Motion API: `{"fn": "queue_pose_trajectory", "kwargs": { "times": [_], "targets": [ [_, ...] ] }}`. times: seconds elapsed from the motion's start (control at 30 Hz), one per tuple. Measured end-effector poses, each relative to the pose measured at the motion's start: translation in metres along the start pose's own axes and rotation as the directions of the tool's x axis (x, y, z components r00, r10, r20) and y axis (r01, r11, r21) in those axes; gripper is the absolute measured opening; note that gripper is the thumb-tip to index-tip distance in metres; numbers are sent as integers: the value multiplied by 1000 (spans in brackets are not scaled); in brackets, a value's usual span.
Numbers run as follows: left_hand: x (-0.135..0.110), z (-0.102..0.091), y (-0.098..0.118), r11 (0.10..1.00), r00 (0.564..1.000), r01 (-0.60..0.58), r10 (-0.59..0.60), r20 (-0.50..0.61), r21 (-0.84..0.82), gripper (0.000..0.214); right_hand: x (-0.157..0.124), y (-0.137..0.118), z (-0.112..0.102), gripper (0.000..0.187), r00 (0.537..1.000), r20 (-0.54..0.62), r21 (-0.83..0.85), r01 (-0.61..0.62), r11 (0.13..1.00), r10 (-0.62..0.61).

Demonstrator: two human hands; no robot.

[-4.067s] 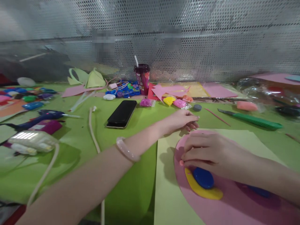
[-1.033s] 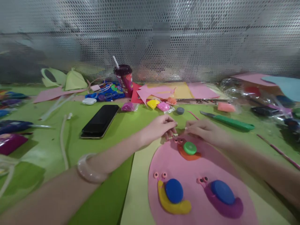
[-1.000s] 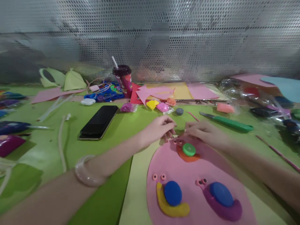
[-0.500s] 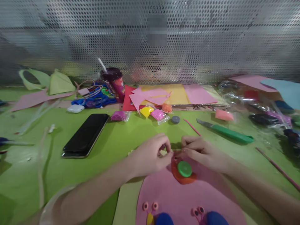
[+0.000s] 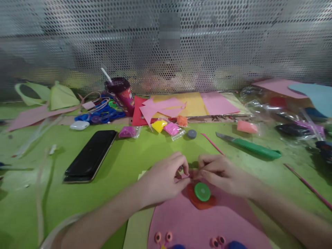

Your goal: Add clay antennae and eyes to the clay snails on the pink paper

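Note:
On pale yellow paper (image 5: 137,221) lies a rounded pink sheet (image 5: 181,219). Near its top sits an orange clay shape (image 5: 201,204) with a green disc (image 5: 202,192) on it. My left hand (image 5: 168,178) has thumb and fingers curled in a pinch at the upper edge of the orange shape. From the other side, my right hand (image 5: 220,173) meets it with closed fingers. Whatever lies between the fingertips is too small and covered to name. Lower on the sheet are clay eyes on stalks (image 5: 163,237) and blue clay pieces (image 5: 237,245).
A black phone (image 5: 90,155) lies left. Behind are clay packets (image 5: 171,128), a grey disc (image 5: 192,134), paper sheets (image 5: 220,103) and a drinks cup (image 5: 120,95). A green utility knife (image 5: 251,147) with its blade out lies right, near a thin stick (image 5: 308,186). Perforated metal (image 5: 207,45) rises behind.
The view has shifted slightly, so the sheet and hands appear a little lower. Both hands stay together above the orange shape, their fingertips slightly closer.

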State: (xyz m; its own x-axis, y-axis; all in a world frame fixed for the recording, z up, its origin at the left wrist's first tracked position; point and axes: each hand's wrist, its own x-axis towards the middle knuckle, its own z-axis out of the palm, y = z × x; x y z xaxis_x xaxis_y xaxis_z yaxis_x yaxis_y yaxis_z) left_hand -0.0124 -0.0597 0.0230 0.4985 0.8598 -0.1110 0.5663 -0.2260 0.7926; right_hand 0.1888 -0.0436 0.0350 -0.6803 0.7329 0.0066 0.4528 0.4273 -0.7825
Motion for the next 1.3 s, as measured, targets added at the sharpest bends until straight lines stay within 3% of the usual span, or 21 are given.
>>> {"fn": "queue_pose_trajectory", "kwargs": {
  "times": [0.2,0.33,0.43,0.6,0.87,1.07,1.3],
  "targets": [
    [-1,-1,2,1000,1000,5,-5,-2,-8,7,-1,4,0,48,999,-11,-12,39,999,-39],
    [-4,-7,1,996,996,-85,85,-1,-16,8,-1,1,-1,50,999,-41,20,3,1000,-2],
    [-7,-7,2,988,988,-128,135,-77,82,13,-1,0,-1,48,999,-43,26,6,1000,-5],
    [-16,-3,14,977,997,4,11,-71,212,36,-1,-2,-2,45,998,-58,32,8,999,-6],
    [-19,4,18,969,997,71,-73,-1,238,33,2,0,1,35,998,-6,-71,55,996,-56],
    [-17,7,18,972,998,55,-60,15,228,34,2,5,2,33,996,25,-106,83,991,-81],
    [-19,8,22,938,999,33,-23,-33,345,37,2,5,3,31,994,11,-114,108,988,-107]
  ]
}}
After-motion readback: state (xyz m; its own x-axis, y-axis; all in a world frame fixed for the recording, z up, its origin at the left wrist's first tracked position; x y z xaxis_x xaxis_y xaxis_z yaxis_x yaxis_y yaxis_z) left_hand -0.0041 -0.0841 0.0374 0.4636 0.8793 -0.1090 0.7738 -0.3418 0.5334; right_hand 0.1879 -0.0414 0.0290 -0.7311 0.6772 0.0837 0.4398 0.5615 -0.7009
